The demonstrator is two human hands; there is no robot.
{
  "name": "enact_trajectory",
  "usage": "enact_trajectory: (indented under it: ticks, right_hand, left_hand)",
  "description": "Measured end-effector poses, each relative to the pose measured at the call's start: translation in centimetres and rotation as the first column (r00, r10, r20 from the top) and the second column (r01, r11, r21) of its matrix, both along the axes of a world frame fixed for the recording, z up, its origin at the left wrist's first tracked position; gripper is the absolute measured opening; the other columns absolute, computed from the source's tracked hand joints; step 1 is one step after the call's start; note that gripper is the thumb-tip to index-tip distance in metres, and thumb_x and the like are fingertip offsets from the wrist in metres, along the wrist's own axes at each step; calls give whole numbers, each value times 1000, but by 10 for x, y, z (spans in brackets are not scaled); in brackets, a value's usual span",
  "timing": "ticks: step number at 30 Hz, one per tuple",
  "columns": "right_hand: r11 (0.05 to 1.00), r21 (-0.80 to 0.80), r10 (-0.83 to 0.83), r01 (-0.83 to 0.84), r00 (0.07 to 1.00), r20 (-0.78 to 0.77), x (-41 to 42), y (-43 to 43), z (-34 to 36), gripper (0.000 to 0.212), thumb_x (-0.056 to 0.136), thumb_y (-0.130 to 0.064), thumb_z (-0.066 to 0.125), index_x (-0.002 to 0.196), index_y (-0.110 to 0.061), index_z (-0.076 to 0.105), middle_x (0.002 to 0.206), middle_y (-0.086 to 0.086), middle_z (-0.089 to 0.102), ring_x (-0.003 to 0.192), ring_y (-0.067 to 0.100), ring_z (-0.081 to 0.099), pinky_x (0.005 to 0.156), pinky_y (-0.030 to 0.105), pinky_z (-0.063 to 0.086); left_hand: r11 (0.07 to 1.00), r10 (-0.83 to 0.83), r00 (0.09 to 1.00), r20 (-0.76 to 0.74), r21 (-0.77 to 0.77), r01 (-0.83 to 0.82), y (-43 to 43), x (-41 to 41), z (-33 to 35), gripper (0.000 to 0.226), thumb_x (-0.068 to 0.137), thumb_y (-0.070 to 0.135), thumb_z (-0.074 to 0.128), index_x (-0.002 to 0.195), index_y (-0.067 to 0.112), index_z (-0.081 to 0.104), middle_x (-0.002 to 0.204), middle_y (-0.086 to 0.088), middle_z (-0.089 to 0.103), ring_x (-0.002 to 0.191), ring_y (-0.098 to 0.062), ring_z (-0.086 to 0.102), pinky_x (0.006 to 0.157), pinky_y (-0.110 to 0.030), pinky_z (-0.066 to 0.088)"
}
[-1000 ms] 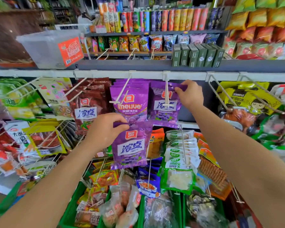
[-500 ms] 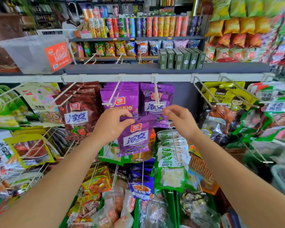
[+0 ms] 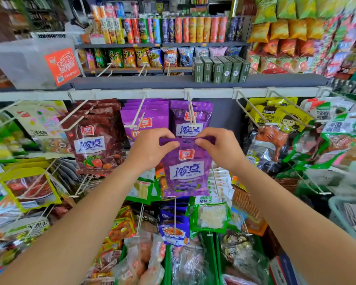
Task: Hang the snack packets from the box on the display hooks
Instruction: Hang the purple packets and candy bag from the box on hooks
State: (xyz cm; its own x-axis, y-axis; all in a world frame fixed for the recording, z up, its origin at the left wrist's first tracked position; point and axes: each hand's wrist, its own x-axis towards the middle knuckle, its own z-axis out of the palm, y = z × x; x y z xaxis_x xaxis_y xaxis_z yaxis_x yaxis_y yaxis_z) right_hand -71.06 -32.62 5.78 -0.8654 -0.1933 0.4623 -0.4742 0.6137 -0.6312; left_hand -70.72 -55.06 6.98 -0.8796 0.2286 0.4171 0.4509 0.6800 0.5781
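From where I stand, the centre hook juts forward and ends just above the top edge of the purple packet, which the left hand and right hand pinch. Hung purple packets fill the back of that hook. The next hook crowds in on the left. On the right, a bare strip of grey back panel leaves room before the wire hook. The shelf closes the space overhead. A lower hook pokes out beneath the right wrist.
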Motion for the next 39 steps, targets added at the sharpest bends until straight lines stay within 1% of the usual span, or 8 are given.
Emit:
enact_trajectory:
  ticks: [3, 7, 12, 16, 20, 29, 34, 39]
  right_hand:
    - [999, -45, -27, 25, 999, -39, -4, 8, 7, 8, 91, -17, 69, 84, -20, 73, 74, -18, 66, 70, 0, 62, 69, 19, 46]
    - [997, -74, -13, 12, 1000, -24, -12, 13, 14, 10, 91, -17, 68, 83, -22, 71, 81, -6, 72, 78, 11, 68, 72, 27, 53]
    - [998, -55, 27, -31, 998, -62, -16, 7, 22, 6, 91, -17, 69, 85, -20, 71, 82, -7, 71, 78, 8, 67, 71, 20, 51]
    - [998, -65, -11, 7, 998, -60, -21, 9, 22, 9, 90, -19, 70, 82, -24, 69, 76, -15, 68, 72, -6, 63, 66, 9, 46]
    - [997, -37, -62, 61, 998, -13, -27, 9, 12, 11, 91, -22, 70, 81, -27, 67, 74, -11, 67, 70, -4, 63, 61, 6, 43]
    - [979, -8, -204, 204, 978, 33, -75, 1, 12, 12, 91, -35, 66, 88, -25, 73, 81, -3, 70, 87, 22, 65, 76, 37, 55]
    - [951, 124, -291, 282, 955, 55, -104, -2, 25, 22, 93, -41, 62, 103, -24, 73, 95, 3, 73, 94, 27, 65, 73, 33, 48]
    - [924, 84, -374, 372, 927, 10, -108, 3, 10, 39, 89, -49, 65, 118, -23, 62, 116, 1, 63, 104, 25, 62, 74, 34, 47]
  left_hand:
    - [999, 34, 999, 30, 12, -34, -16, 0, -2, 11, 85, 34, 72, 83, 25, 65, 75, 13, 62, 68, 0, 55, 64, -26, 43]
    - [996, 77, 991, 114, -61, -70, -36, 1, -11, 10, 87, 37, 67, 90, 28, 64, 84, 14, 65, 76, -3, 58, 69, -29, 46]
    - [979, 102, 983, 153, -190, -72, -47, 3, -21, 13, 89, 38, 65, 97, 28, 63, 89, 16, 62, 74, 1, 54, 66, -26, 40]
    - [971, 111, 980, 167, -230, -71, -50, 3, -22, 13, 90, 39, 63, 98, 29, 62, 89, 17, 61, 76, -2, 56, 70, -31, 47]
    - [972, 112, 981, 158, -224, -75, -50, 2, -21, 13, 90, 40, 63, 99, 30, 63, 90, 18, 62, 76, 0, 56, 70, -30, 47]
    - [970, 108, 981, 162, -235, -68, -40, 2, -15, 13, 92, 38, 61, 101, 28, 62, 93, 17, 59, 80, 1, 55, 68, -28, 44]
    - [965, 103, 983, 149, -256, -62, -32, -2, -17, 10, 93, 35, 62, 99, 28, 61, 91, 17, 57, 79, -1, 53, 63, -20, 38]
    - [965, 99, 983, 155, -254, -57, -33, -7, -26, 10, 93, 36, 61, 100, 30, 61, 98, 17, 59, 81, -1, 55, 69, -24, 44]
